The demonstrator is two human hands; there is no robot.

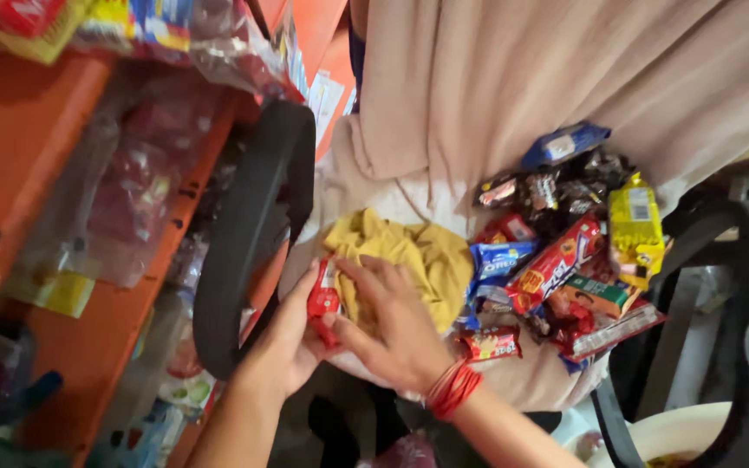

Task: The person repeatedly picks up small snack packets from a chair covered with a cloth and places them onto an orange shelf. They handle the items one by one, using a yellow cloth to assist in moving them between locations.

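Observation:
My left hand [286, 338] is closed around a small red snack packet [322, 296] at the front left of a chair seat. Beside it, my right hand [392, 322], with red threads [452, 387] round the wrist, presses on a crumpled yellow cloth [418, 253], and its fingertips touch the red packet. To the right of the cloth lies a heap of snack packets [565, 251]: blue, red, dark and one yellow [635, 227]. A small red packet [492, 343] lies just right of my right hand.
The chair has black armrests [253, 225] left and right and a beige cloth-covered back [565, 78]. Orange shelves [88, 347] with bagged goods stand at left. A pale bowl rim [678, 429] shows at bottom right.

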